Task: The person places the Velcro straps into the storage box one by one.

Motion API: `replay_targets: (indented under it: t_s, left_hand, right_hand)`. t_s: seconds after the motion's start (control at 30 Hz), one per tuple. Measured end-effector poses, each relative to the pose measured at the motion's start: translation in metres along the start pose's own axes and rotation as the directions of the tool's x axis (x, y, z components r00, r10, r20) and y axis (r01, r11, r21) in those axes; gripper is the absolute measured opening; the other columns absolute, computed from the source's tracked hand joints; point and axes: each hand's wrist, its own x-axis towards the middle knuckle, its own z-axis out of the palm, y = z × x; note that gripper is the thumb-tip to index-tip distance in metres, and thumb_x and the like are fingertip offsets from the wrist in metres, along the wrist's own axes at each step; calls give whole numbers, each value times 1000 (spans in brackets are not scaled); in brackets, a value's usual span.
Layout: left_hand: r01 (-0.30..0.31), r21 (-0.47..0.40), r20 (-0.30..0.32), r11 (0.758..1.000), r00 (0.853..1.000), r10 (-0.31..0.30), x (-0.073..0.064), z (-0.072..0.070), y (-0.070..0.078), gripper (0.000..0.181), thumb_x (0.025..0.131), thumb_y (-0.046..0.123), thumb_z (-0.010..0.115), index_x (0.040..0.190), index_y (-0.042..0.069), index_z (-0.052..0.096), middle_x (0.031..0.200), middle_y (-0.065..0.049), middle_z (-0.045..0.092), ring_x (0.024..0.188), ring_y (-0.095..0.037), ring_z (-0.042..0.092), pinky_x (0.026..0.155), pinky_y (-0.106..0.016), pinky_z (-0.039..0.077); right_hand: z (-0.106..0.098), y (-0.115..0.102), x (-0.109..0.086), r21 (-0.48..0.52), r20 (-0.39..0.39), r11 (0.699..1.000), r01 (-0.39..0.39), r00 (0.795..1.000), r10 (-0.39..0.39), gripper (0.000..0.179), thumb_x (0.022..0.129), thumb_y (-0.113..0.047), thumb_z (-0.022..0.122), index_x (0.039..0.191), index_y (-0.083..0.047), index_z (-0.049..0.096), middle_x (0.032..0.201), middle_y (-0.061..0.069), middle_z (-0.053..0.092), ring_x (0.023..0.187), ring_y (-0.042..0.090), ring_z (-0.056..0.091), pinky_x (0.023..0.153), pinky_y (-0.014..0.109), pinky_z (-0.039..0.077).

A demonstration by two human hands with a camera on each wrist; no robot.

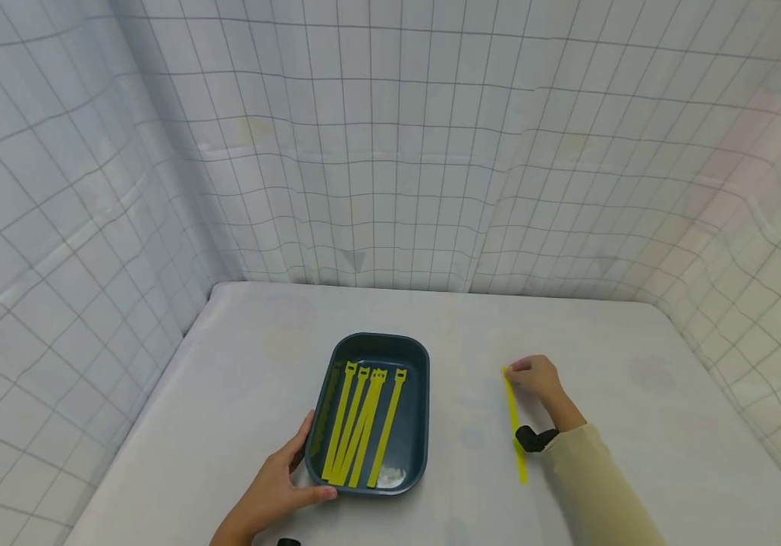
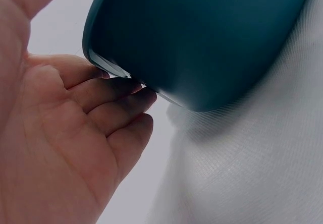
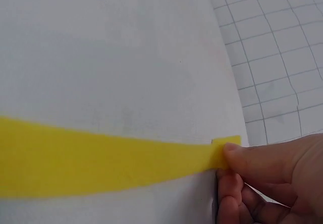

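Note:
A dark blue-green tray (image 1: 412,425) stands left of middle on the table. Several yellow hook-and-loop cable ties (image 1: 386,430) lie lengthwise in it, slotted heads toward the far end. My left hand (image 1: 274,481) holds the tray's near left corner, fingers along the left side and thumb at the near rim. In the left wrist view the fingertips touch the tray's outer wall (image 2: 202,47). Off to the right, my right hand (image 1: 537,379) pinches another yellow cable tie (image 3: 101,158) by its far end between thumb and fingers. Its strip runs back toward me, partly behind the black wrist camera.
A white cloth covers the table (image 1: 459,500). White grid-patterned curtains (image 1: 418,189) hang behind it and on both sides. A black wrist camera (image 1: 534,438) sits on the right wrist, close to the cable tie's strip.

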Motion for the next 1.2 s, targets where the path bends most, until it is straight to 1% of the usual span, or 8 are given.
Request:
replay_targets:
  t_s: [0.1,0.23,0.4,0.57,0.7,0.9,1.07,1.2]
  left_hand:
    - [6,8,-2,1000,1000,-6,0,1,0,105,67,27,83,147,9,17,149,-10,18,134,-25,22,103,-42,28]
    - [14,8,1,1000,1000,-14,0,1,1,105,67,27,83,147,9,17,149,-10,18,134,-26,22,103,-42,28]
    - [18,3,7,1000,1000,-18,-1,1,2,105,68,27,83,148,10,17,149,-10,18,134,-26,23,103,-42,28]
    - [26,9,9,1000,1000,-26,-1,1,2,105,67,27,83,148,11,17,149,-10,19,133,-26,23,103,-42,29]
    - [28,10,7,1000,1000,-28,-1,1,1,105,67,27,83,148,10,17,149,-11,19,133,-26,23,103,-42,29]
    - [18,16,3,1000,1000,-19,0,2,0,105,67,27,83,148,11,17,149,-11,18,133,-26,23,103,-42,29]
    - [-5,13,-3,1000,1000,5,1,1,-2,105,67,26,83,147,10,17,149,-11,18,133,-25,22,103,-42,29]
    - [-5,13,-4,1000,1000,5,1,1,-2,105,67,26,83,147,9,17,149,-12,18,133,-25,22,103,-42,29]
  right_hand:
    - [0,2,-2,52,6,997,-49,999,49,29,80,-13,69,97,9,63,87,15,62,77,23,55,64,31,48]
    - [-1,3,-3,85,24,993,-83,996,82,32,81,-14,68,101,10,62,91,15,61,79,23,54,65,29,47]
    - [-5,2,-6,104,62,991,-82,995,76,32,83,-14,66,102,10,61,89,14,62,75,20,54,60,25,46]
    - [-7,4,-10,134,55,988,-82,996,75,32,85,-15,64,105,10,60,89,13,62,74,19,54,58,23,45]
    - [-8,5,-13,155,48,986,-64,997,57,34,86,-18,63,106,9,58,92,14,61,76,20,54,61,26,47]
    - [-12,5,-15,162,29,987,-2,1000,-3,33,86,-19,63,104,9,60,95,16,62,80,21,55,65,28,47]
    - [-15,3,-18,177,30,984,16,999,-22,34,86,-18,64,104,10,60,94,15,63,80,20,56,67,28,47]
    - [-18,1,-21,188,33,981,41,998,-48,33,86,-18,64,104,10,60,92,13,63,80,20,56,68,29,47]
